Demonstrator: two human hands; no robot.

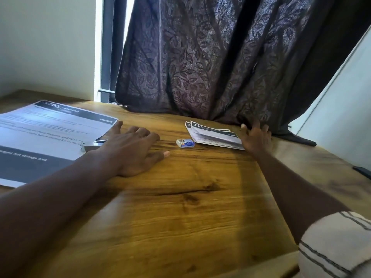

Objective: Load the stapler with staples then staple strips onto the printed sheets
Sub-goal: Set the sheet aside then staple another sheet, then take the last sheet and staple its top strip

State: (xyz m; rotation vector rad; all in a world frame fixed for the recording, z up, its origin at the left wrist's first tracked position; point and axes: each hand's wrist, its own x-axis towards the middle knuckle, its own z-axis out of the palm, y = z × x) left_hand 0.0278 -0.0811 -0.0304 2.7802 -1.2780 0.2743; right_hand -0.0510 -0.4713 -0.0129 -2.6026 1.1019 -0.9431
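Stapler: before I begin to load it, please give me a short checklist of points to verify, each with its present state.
1. Stapler within reach: ok, at the edge of the printed sheet, by the left hand.
2. Stapler opened for loading: cannot tell, the left hand hides part of it.
3. Staple box at hand: ok, between the stapler and the strips.
4. Hands free: ok, the left hand and the right hand grip nothing.
5. Strips ready: ok, stacked by the right hand.
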